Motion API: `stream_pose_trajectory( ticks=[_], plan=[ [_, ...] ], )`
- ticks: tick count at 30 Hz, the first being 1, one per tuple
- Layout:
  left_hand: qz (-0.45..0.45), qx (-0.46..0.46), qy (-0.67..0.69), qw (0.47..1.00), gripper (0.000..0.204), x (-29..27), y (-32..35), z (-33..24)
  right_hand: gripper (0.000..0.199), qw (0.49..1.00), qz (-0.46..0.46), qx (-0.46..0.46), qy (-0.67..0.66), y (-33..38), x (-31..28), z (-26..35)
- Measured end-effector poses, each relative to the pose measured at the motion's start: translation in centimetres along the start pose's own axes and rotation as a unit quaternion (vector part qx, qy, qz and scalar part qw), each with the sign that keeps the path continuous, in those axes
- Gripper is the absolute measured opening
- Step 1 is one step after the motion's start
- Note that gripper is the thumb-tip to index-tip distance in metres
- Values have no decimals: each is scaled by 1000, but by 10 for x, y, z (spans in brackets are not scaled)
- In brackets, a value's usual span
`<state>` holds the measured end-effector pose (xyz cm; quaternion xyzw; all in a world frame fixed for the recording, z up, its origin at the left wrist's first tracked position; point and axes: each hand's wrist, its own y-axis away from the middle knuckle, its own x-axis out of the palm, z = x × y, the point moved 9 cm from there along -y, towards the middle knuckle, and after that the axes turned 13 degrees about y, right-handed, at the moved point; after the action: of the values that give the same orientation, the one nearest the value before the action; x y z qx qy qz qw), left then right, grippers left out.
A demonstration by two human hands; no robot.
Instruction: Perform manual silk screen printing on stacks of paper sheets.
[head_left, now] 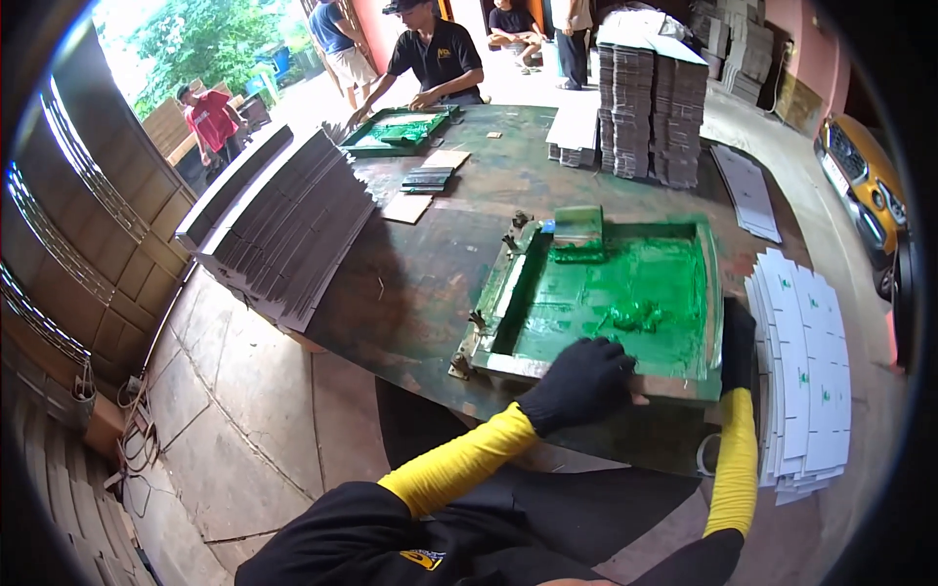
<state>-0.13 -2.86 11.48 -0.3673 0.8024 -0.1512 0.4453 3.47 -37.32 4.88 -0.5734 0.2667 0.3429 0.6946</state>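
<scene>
**Black shirt [479,547] below, green ink [635,314] beyond!**

And here's the ink-smeared frame [674,388], at the near side of the dark table [420,283]. Left hand [581,386], gloved and half-curled, is at its near rail; right hand [738,342] is down its right side, fingers hidden. Whether either grips, I can't tell! Good form, I'd say: even pressure from both hands, frame square, and mind that green-coated block [578,230] near the far left corner, lest it slide. Markings now: yellow emblem [422,560] on the shirt, small yellow mark on the co-worker's top [435,68], green prints on pale sheets [806,420] to the right.
</scene>
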Motion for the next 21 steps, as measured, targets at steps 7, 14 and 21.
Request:
stream_pose_trajectory(
  ticks=[7, 14, 21],
  plan=[
    [-46, -48, 67, 995, 22, -48, -26, -13, 34, 992, -2, -96, 78, -51, 83, 14],
    [-47, -123, 31, 991, 28, -82, -16, 0, 143, 898, 428, -61, 83, -34, 87, 141],
    [-77, -172, 77, 979, 32, -118, 13, 30, 145, 886, 432, -118, 118, -23, 126, 156]
  ],
)
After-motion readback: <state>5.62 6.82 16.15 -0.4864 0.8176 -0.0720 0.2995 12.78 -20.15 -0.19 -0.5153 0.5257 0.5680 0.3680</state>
